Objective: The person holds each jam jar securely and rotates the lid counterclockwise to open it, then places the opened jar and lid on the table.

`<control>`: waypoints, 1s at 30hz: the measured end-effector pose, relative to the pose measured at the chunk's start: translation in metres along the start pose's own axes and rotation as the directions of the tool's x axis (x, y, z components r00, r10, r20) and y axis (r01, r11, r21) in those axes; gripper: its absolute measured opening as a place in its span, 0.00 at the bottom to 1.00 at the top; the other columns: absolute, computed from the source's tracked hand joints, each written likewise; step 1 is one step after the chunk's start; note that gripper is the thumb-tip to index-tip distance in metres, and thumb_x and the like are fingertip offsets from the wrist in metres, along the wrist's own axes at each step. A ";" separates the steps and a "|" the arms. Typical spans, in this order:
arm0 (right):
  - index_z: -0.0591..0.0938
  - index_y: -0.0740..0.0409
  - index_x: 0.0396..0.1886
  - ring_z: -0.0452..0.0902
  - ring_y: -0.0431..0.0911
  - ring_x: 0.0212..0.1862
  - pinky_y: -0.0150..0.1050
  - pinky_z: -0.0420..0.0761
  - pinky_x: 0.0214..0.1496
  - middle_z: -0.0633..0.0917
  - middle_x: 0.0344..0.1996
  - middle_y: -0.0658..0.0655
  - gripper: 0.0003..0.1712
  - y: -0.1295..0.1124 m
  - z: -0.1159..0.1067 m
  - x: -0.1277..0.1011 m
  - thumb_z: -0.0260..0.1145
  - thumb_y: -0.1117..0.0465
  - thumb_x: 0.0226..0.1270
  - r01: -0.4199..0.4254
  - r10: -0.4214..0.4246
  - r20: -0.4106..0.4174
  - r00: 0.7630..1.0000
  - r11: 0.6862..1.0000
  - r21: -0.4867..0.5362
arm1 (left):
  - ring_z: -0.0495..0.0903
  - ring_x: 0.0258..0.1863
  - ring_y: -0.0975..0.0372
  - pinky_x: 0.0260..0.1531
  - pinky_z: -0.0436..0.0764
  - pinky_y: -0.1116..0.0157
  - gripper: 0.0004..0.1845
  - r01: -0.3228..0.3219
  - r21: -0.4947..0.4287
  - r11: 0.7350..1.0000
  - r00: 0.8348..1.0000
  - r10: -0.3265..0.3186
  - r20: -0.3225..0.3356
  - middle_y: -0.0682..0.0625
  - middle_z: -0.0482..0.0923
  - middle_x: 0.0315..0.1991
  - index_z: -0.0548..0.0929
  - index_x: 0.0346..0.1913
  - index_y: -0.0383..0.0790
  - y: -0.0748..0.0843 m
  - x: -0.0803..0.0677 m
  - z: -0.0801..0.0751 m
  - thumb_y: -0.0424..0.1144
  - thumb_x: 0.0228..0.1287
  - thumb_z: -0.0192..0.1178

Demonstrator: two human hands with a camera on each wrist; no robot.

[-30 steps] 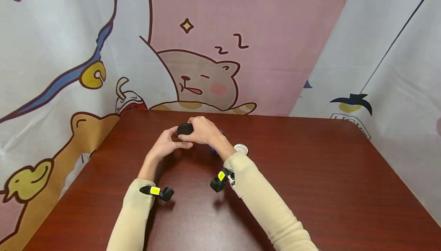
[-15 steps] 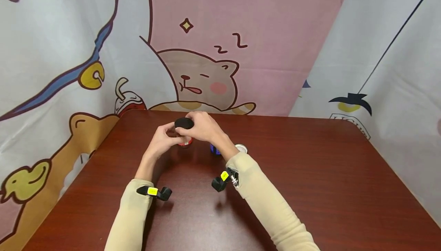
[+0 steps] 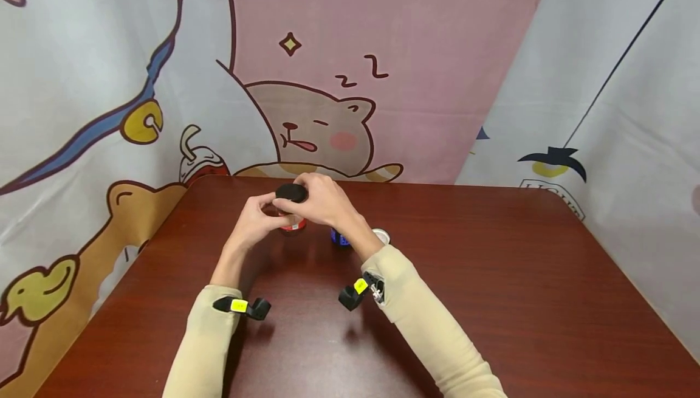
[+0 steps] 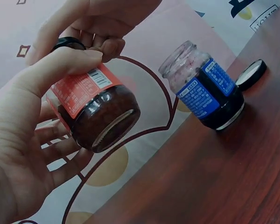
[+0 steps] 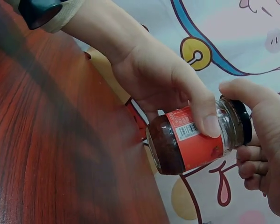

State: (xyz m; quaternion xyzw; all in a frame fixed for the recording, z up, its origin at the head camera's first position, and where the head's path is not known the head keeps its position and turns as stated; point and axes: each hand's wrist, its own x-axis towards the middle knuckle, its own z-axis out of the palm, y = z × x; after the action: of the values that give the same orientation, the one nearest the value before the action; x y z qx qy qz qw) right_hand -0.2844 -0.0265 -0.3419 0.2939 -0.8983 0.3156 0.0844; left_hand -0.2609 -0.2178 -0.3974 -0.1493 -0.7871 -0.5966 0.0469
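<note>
Off to the side there's a blue-label jar (image 4: 204, 90) standing open on the dark wood table (image 3: 492, 276), its white lid (image 4: 251, 74) lying just beside it. Cartoon cat curtain (image 3: 317, 124) hangs behind everything.

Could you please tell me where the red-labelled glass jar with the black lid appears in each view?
Head: red-labelled glass jar at table's far centre, between both hands.
Left wrist: left of centre, base towards the camera.
Right wrist: right of centre, on its side.
Shared landmark: the black lid.
</note>
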 end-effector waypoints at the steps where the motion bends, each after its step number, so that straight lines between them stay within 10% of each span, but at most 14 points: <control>1: 0.84 0.54 0.46 0.77 0.40 0.40 0.35 0.77 0.39 0.85 0.38 0.48 0.31 -0.001 0.000 -0.001 0.70 0.33 0.58 -0.001 0.001 -0.008 1.000 1.000 -0.006 | 0.83 0.38 0.56 0.37 0.82 0.63 0.21 -0.012 0.001 1.000 1.000 0.012 0.002 0.48 0.86 0.40 0.85 0.53 0.34 0.000 0.000 0.000 0.33 0.54 0.75; 30: 0.84 0.53 0.43 0.74 0.40 0.31 0.36 0.75 0.32 0.81 0.30 0.47 0.23 -0.006 -0.030 -0.039 0.75 0.43 0.58 0.123 -0.097 -0.179 0.979 0.982 0.142 | 0.81 0.35 0.57 0.36 0.82 0.66 0.20 -0.237 -0.044 0.971 0.968 0.240 0.071 0.47 0.82 0.42 0.87 0.49 0.33 0.032 -0.003 0.018 0.27 0.50 0.75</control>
State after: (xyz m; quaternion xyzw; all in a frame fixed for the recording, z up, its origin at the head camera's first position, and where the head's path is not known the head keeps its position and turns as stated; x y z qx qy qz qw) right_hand -0.2503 0.0068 -0.3281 0.3206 -0.8433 0.4022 0.1558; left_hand -0.2470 -0.1933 -0.3741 -0.2660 -0.7541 -0.5943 0.0858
